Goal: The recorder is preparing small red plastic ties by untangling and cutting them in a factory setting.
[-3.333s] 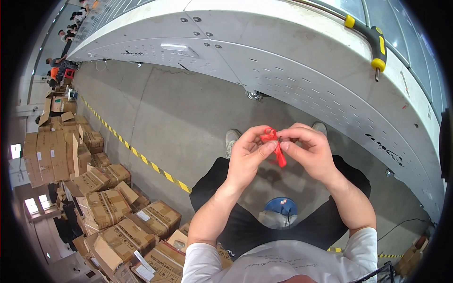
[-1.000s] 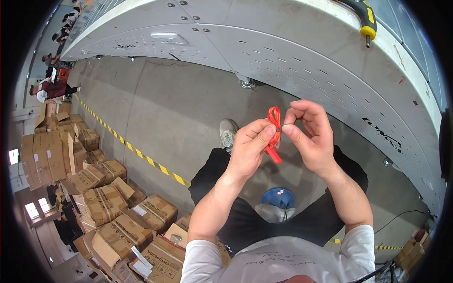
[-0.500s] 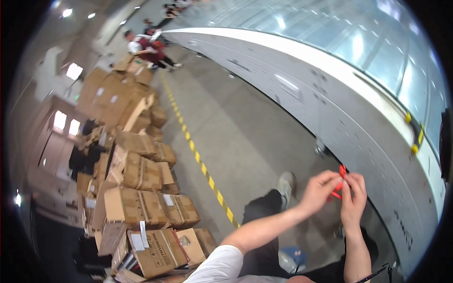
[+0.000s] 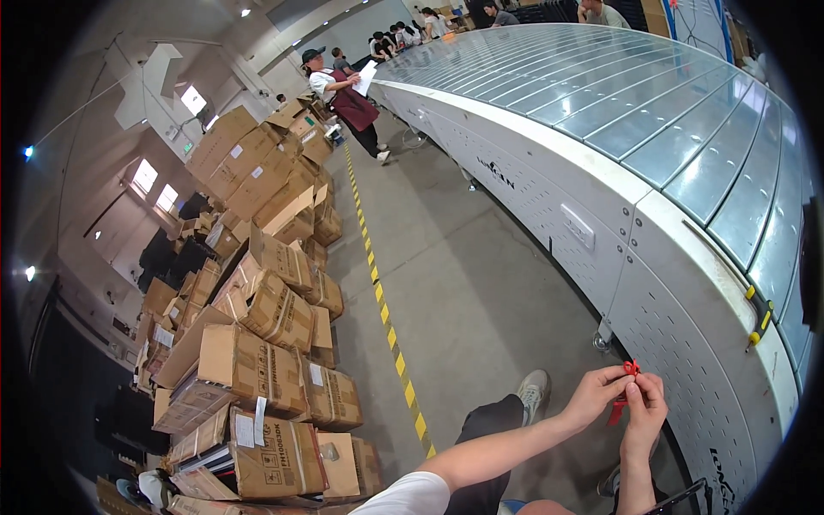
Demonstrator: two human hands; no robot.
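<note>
Head view put both hands low in the right of the frame, close to the white perforated side panel [image 4: 687, 318] of a long machine. The left hand [image 4: 594, 396] and the right hand [image 4: 645, 412] met around a small red piece [image 4: 625, 384], and that meeting was the whole matter. The piece sat pinched between the two sets of fingertips, its upper end poking out above them like a little knot or loop, its lower end hanging down as a thin red tail between the palms. So its long axis ran roughly up and down in the picture, tilted a little to the lower left. Neither hand was truly nearer; the left fingers closed on it from the left, the right fingers from the right and slightly below, both clamped on it.

What the piece really was I could not tell; it was too small, and the fingers covered its middle. The right forearm was cut off by the lower edge.

Stacked cardboard boxes [image 4: 257, 343] filled the left of the frame, a yellow-and-black floor stripe [image 4: 386, 318] ran between them and the machine, and a yellow-handled tool [image 4: 757, 316] lay on the machine's edge at right. Another person with a paper [image 4: 348, 99] stood far off at upper centre.
</note>
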